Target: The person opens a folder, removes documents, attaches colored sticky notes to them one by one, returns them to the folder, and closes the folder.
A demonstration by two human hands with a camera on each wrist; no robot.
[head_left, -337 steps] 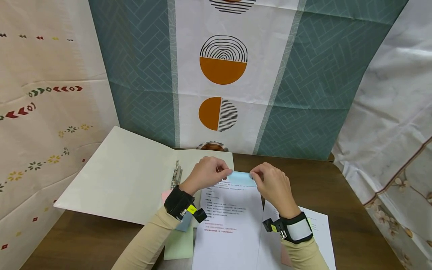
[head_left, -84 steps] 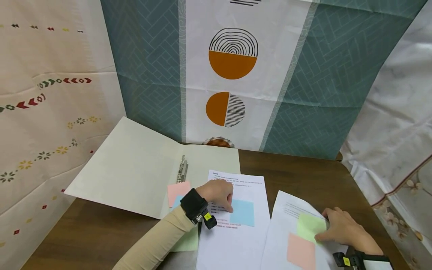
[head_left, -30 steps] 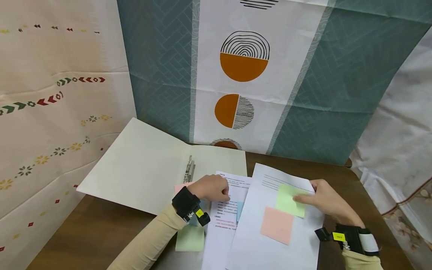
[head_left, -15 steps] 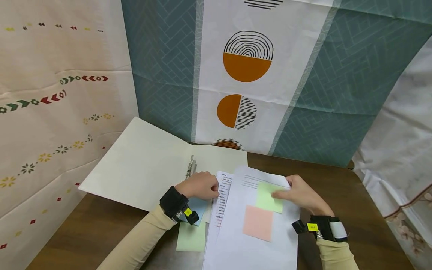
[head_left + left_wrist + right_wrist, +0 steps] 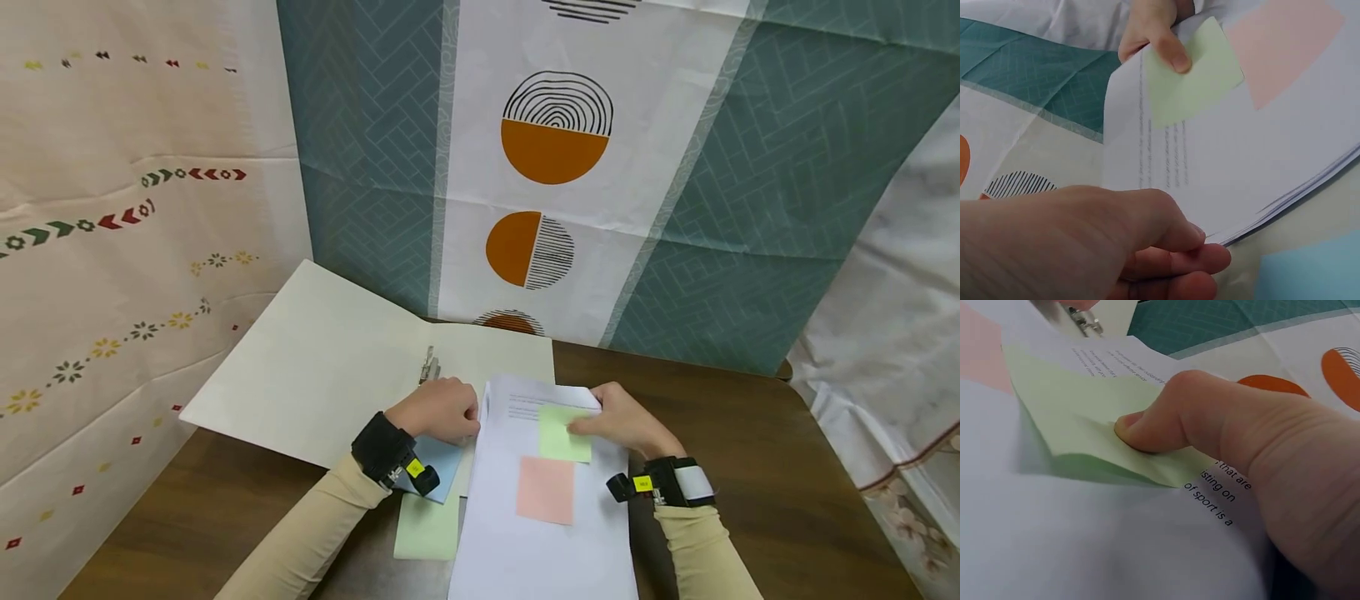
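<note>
White printed sheets (image 5: pixel 555 558) lie one over another, the top one bearing a green sticky note (image 5: pixel 558 446) and a pink sticky note (image 5: pixel 545 490). My right hand (image 5: pixel 626 421) grips their upper right corner, thumb pressed on the green note in the right wrist view and its other fingers behind the paper. At the upper left edge, my left hand (image 5: pixel 438 410) pinches the sheets' rim between thumb and curled fingers, as the left wrist view shows (image 5: pixel 1166 244). The lower sheet's blue note is hidden under the top sheet.
An open white binder (image 5: pixel 315 367) with a metal clip (image 5: pixel 429 367) stands behind and left of the sheets. Beside my left wrist lie blue notes (image 5: pixel 442 458) and green notes (image 5: pixel 426 533). Patterned cloths (image 5: pixel 360 167) hang around the wooden table (image 5: pixel 735 467).
My right hand has carried the sheet with green and pink notes leftward over the printed sheet, covering its blue note. My left hand, earlier at that blue note, is now at the sheets' left edge.
</note>
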